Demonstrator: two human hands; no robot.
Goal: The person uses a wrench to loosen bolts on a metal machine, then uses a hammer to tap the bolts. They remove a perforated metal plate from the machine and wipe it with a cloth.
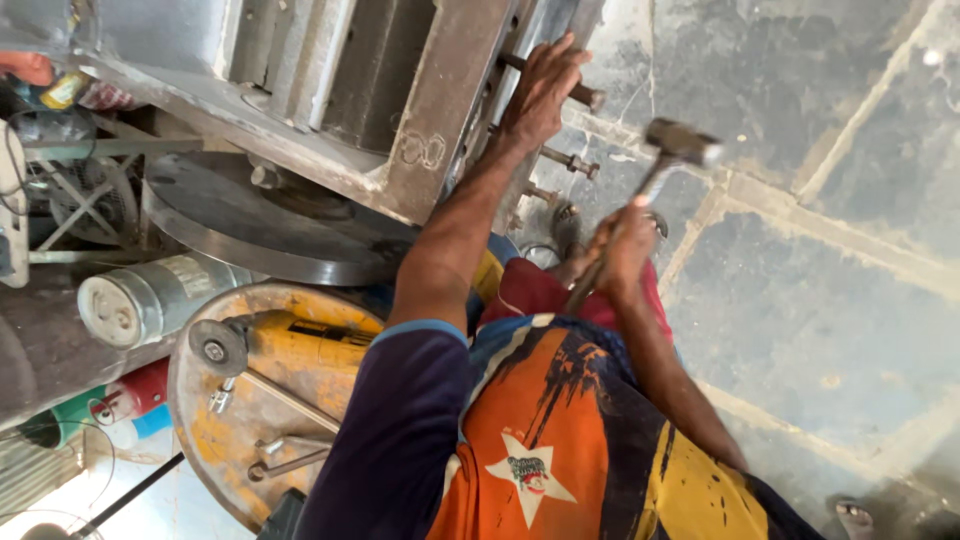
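Left hand [540, 90]: fingers bent and pressed over a rusty threaded rod [585, 95] protruding from the side of the grey metal frame [440, 110]; rod tip exposed just past the fingertips. Two further threaded studs [568, 160] just below that hand. Right hand [625, 250]: fist wrapped tightly around the handle of a hammer [672, 150]; steel head raised above the fist, tilted, blurred, near the studs and apart from them. Round yellow machine base [290, 350] below the left forearm. Stone-slab floor [820, 250] beyond the right hand.

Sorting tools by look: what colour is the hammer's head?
Dull grey metal hammer head, clearest in the head view.
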